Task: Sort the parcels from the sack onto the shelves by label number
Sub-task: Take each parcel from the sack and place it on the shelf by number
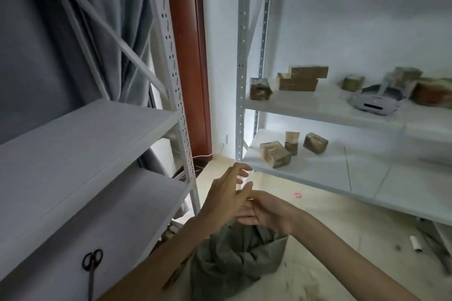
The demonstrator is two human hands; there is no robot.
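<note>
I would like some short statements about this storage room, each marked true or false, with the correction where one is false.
1. A pair of black-handled scissors lies on the white metal rack at the left. True.
2. The grey fabric sack stands on a shelf board. False: it sits on the floor below the hands.
3. The left hand grips a brown taped parcel. False: its fingers are spread and hold nothing visible; the right hand touches it.
4. A small grey label printer sits on the upper board of the white rack at the right. True.
5. The lower right board holds no parcels. False: three brown taped parcels lie there.
</note>
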